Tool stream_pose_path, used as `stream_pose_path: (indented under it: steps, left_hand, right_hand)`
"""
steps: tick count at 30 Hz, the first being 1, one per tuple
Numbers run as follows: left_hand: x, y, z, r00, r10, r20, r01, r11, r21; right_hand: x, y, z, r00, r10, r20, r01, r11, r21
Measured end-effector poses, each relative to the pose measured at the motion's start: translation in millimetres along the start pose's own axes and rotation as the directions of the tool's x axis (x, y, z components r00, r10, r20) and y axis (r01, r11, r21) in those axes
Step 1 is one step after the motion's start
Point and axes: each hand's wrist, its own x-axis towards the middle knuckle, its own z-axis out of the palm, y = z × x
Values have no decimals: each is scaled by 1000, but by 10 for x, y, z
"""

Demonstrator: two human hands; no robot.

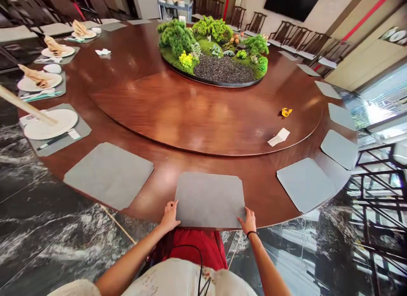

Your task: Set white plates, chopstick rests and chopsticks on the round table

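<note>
A grey placemat [208,198] lies flat on the round brown table in front of me, its near edge along the table's rim. My left hand [171,216] grips its lower left side, with the thumb by the near corner. On the opposite side, my right hand [248,222] has its thumb and fingers at the lower right corner. A dark band circles my right wrist. To the left is another grey placemat [110,175] with nothing on it, and to the right a third placemat [305,183] lies at an angle.
A turntable [203,113] carries a miniature garden [222,54], a folded white paper [279,137] and a small yellow object [286,112]. Along the left are plates [68,125] with folded napkins [34,75]; a pale stick crosses there. Chairs [381,198] stand at right.
</note>
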Motion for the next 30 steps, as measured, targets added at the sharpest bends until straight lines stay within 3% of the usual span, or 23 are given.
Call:
stream_pose_path:
  steps: [3, 6, 9, 18, 24, 30]
  left_hand:
    - [-148, -136, -10, 998, 38, -45, -38, 999, -5]
    - [-283, -210, 27, 995, 37, -90, -35, 999, 14]
    - [-344, -253, 48, 990, 17, -139, -12, 999, 35]
    - [-274, -420, -28, 992, -12, -123, 13, 1000, 6]
    - [-269, -479, -59, 996, -32, -86, 29, 999, -32]
    - [-262, -528, -96, 998, -58, -23, 57, 997, -51]
  right_hand:
    - [-174, -9, -26, 984, -159, 84, 160, 987, -10]
    - [-271, -6, -99, 931, -310, 193, 315, 949, 4]
    - [-309, -18, -123, 895, -367, 255, 384, 923, -20]
    - [-221, -43, -53, 895, -365, 258, 379, 925, -8]
    - [-144, -99, -99, 908, -291, 302, 304, 953, 5]
    - [-151, -146, -149, 899, -314, 303, 321, 947, 31]
